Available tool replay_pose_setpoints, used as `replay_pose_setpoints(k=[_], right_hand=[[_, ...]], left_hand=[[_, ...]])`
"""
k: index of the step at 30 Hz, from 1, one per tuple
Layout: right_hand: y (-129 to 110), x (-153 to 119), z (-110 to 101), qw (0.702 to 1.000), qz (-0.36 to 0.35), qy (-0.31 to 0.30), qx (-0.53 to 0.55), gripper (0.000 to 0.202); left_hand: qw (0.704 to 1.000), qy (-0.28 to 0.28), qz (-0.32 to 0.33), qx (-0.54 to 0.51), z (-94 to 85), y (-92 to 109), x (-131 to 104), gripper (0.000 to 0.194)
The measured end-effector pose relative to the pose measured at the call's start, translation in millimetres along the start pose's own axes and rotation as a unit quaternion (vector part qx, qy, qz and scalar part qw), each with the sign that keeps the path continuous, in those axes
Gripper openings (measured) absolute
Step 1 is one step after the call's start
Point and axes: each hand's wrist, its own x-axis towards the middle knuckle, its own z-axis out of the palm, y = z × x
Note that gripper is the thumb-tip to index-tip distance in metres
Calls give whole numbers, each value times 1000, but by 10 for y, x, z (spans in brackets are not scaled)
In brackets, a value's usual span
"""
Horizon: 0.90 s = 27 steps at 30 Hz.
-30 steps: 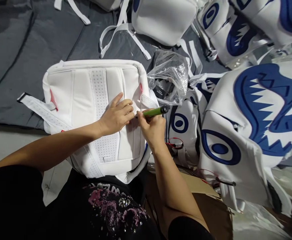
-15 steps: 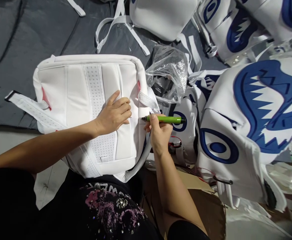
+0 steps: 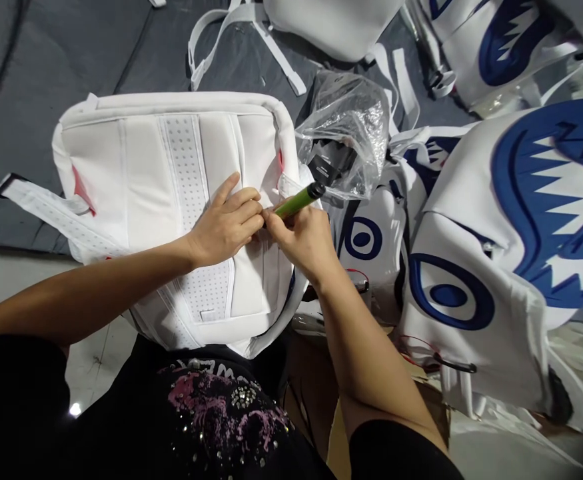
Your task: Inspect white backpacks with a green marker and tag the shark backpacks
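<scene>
A white backpack [image 3: 146,160] lies back panel up in front of me, with a dotted mesh strip down its middle and a loose strap sticking out at the left. My left hand [image 3: 228,220] rests on the panel, its thumb apart and its fingertips bent at a seam. Held in my right hand [image 3: 304,237] is a green pen [image 3: 298,201], its black end pointing up and right. The pen's lower tip is hidden by the fingers, which meet my left fingertips at the seam.
A clear plastic bag [image 3: 361,127] with a black tag lies just beyond the backpack. White backpacks with blue shark designs [image 3: 471,267] crowd the right side. Another white bag [image 3: 331,27] and loose straps lie at the top on the dark sheet [image 3: 81,47].
My right hand has moved left and slightly up to meet my left fingertips. The green pen has swung from nearly level to a steep slant. The surroundings have shifted slightly in view.
</scene>
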Motion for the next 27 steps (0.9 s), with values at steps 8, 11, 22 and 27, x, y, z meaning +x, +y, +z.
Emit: replay_pose_setpoints(k=[8,11,22,27], right_hand=[[-22,93,-46,1000,-6,-9,-25,33],[-8,93,-50,999,-18,0,-45,32],[60,-3,-21,999,-2,-22,34,26],[85,-74,-8,997,28,11,77,26]], left_hand=[[997,-53,-40,-33,10,-5,7,17],[999,-42,-26,-22,4,2,16,19],[997,-26,-42,-67,10,-6,29,13],[993,-13,-51,-108,-11,0,32,5]])
